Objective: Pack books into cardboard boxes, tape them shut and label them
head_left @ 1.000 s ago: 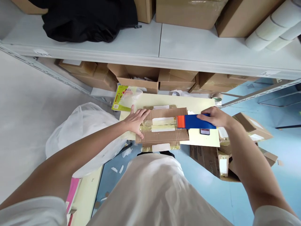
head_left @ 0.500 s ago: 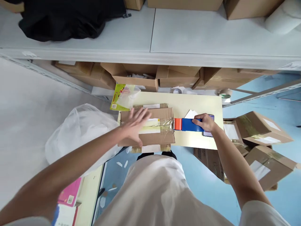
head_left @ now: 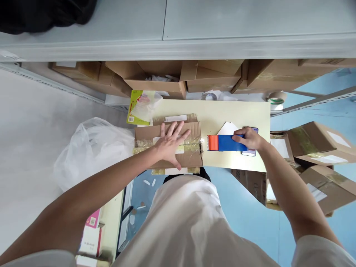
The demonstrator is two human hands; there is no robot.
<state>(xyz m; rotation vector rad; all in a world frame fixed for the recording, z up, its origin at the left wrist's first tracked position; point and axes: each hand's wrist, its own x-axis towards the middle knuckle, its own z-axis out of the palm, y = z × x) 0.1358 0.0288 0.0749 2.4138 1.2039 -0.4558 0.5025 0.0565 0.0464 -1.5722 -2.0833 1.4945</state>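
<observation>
My left hand (head_left: pixel 170 145) lies with spread fingers on top of a flat cardboard box (head_left: pixel 191 155). Shiny tape runs along the middle of this box, and the hand partly covers a label on it. To the right, my right hand (head_left: pixel 247 138) grips a blue tape dispenser (head_left: pixel 229 143) with an orange front end. That front end is just off the box's right edge, above the table. Beneath the right hand a phone (head_left: pixel 252 152) shows in part, and white paper (head_left: pixel 228 128) lies beside the dispenser.
The cream table (head_left: pixel 217 161) stands below a grey shelf (head_left: pixel 222 48). Cardboard boxes (head_left: pixel 155 86) line the back. A yellow-green package (head_left: pixel 136 107) lies at the table's back left, a plastic bag (head_left: pixel 94 152) hangs left, and taped boxes (head_left: pixel 314 144) are stacked right.
My left hand has moved right across the box and now rests flat on it. The tape dispenser has come away from the box's right edge. The camera view has shifted.
</observation>
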